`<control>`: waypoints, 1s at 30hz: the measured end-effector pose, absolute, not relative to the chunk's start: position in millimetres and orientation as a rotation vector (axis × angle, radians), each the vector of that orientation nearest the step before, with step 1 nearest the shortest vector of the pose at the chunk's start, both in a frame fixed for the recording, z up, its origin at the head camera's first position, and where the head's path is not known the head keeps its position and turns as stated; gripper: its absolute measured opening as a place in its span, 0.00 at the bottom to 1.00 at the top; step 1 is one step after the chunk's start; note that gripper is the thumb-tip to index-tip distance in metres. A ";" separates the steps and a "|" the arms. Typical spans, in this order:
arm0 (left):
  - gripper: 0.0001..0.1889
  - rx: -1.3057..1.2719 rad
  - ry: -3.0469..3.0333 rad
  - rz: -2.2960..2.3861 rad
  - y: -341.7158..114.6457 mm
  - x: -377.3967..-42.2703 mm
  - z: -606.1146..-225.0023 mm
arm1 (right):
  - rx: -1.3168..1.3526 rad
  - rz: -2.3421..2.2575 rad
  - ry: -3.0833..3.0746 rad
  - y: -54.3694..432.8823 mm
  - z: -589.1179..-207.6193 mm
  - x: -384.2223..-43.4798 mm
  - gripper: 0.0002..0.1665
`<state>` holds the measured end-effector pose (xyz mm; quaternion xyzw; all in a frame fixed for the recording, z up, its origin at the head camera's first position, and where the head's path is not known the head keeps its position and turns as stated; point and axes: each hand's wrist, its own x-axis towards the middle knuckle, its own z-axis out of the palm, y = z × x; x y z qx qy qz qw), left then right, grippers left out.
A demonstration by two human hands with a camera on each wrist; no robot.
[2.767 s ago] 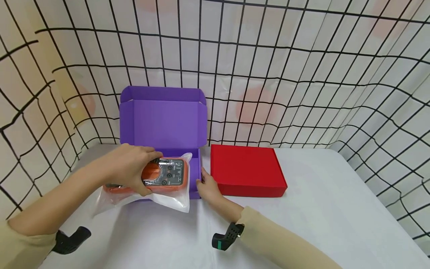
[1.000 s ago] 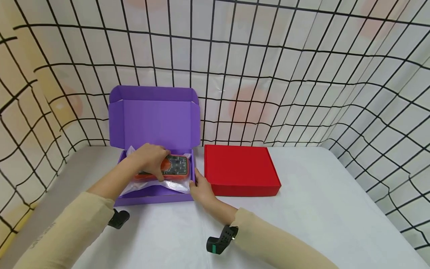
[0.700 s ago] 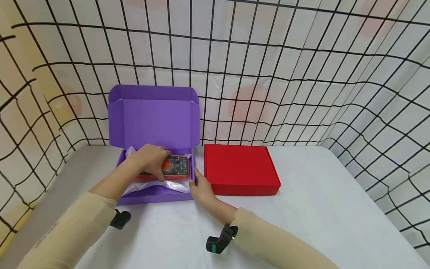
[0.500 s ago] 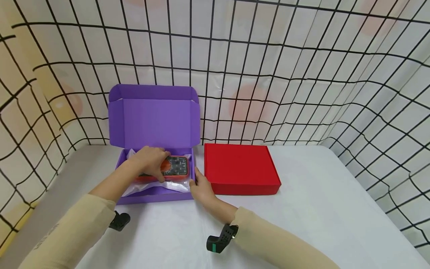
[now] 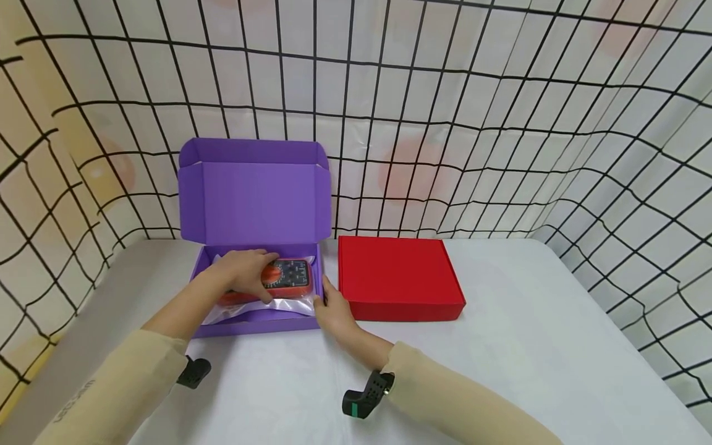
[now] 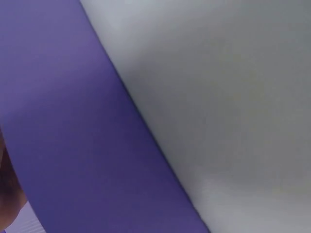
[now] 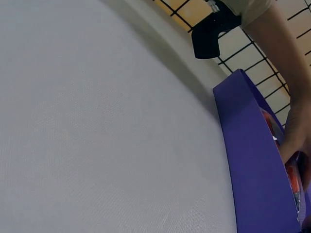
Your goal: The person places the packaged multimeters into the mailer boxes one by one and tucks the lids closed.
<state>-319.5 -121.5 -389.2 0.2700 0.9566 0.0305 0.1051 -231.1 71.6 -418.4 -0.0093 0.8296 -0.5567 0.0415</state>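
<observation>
Black wire grid point(image 5: 315, 60) stands before pale sheeting point(image 5: 500, 142) around a table spread with a smooth white cover point(image 5: 528, 321). On it, toward the left of the head view, an orange-cased handheld multimeter with a dark face and a round orange dial point(image 5: 289, 275) lies inside an open purple cardboard box point(image 5: 257, 326). Clear, shiny plastic film point(image 5: 289, 306) shows along the meter's near side and bunches toward the box's front wall.

Over the meter's left part is the person's left hand point(image 5: 245, 272), clasping it from above, thumb at the near edge and fingers at the far edge; the fingertips beyond are hidden. At the box's right side, the right hand point(image 5: 335, 312) grips the side wall, its fingers closed on the edge, though the outer ones are hard to make out.

Behind the meter, the purple lid with folded side flaps point(image 5: 258, 198) stands upright. Just beside the right hand sits a closed, flat red cardboard box point(image 5: 397, 272).

Both arms wear beige sleeves point(image 5: 445, 389), and a black wrist device point(image 5: 364, 395) shows at each cuff. Mostly purple cardboard and white cover fill the left wrist view.
</observation>
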 end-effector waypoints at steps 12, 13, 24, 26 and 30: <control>0.52 0.723 2.779 0.225 -127.4 -311.5 -386.5 | 0.018 -1.744 2.498 69.9 -416.2 -230.9 0.32; 0.52 0.726 2.772 0.243 -128.8 -310.5 -385.9 | 0.032 -1.760 2.472 69.5 -415.7 -231.3 0.32; 0.53 0.674 2.862 0.353 -160.6 -299.5 -379.2 | 0.162 -1.839 2.302 65.3 -404.3 -237.0 0.33; 0.52 0.668 2.899 0.355 -169.3 -296.7 -378.2 | 0.172 -1.863 2.283 65.1 -402.1 -237.8 0.35; 0.42 0.667 3.063 0.431 -187.6 -291.5 -377.8 | 0.184 -1.896 2.257 64.7 -398.9 -241.7 0.36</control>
